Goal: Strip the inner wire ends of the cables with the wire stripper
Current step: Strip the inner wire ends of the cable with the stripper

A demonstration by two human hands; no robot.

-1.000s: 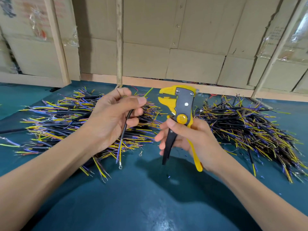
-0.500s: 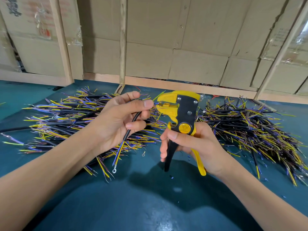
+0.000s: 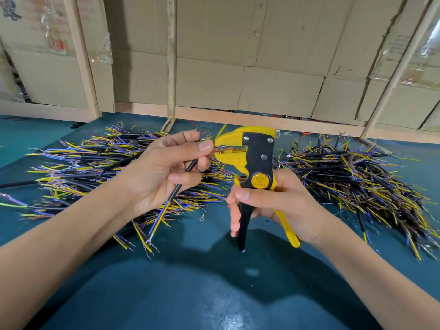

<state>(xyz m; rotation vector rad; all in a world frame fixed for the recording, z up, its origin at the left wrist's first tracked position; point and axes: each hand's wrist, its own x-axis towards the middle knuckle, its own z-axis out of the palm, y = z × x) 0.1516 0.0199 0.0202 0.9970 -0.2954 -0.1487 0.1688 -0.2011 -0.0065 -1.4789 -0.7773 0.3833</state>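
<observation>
While feeding inner wire ends (image 3: 220, 148) into wire stripper (image 3: 252, 158) mouth: left hand (image 3: 162, 172) pinching black cable (image 3: 181, 184); right hand (image 3: 269, 206) gripping stripper handles, mid-surface.

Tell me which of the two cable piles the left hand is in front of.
The left pile: the left hand, holding a black cable, overlaps it. The right pile lies beyond the wire stripper in the right hand.
</observation>
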